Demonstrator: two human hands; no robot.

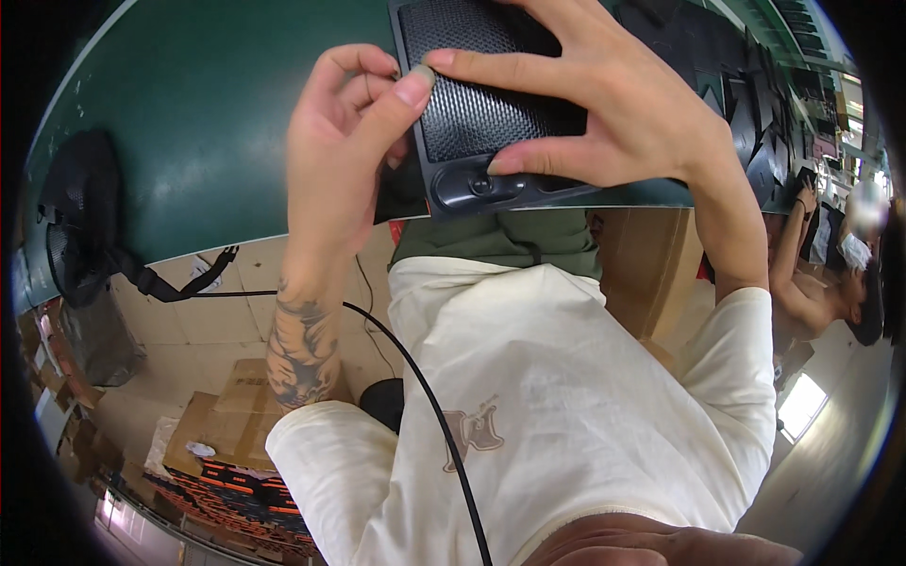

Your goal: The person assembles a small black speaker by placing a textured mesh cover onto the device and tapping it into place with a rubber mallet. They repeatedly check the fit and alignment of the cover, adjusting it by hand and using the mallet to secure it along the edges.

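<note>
A black plastic panel (557, 185) with a textured mesh face lies on the green table, its near end carrying a rounded recess with a small round part. My right hand (613, 104) spans the panel with fingers spread and grips it. Its thumb presses beside the recess and a finger reaches to the left edge. At that left edge, my left hand (344, 123) is closed in a pinch, thumb tip touching the rim. Whatever lies between those fingertips is too small or hidden to name. Some right fingers run past the top of the view.
Dark flat pieces (755, 113) are heaped on the green table (208, 123) at the right. A black bag-like item with a buckled strap (85, 217) sits at the left edge. A black cable (415, 377) crosses my front. Cardboard boxes (236, 406) stand below; another person (812, 283) is at right.
</note>
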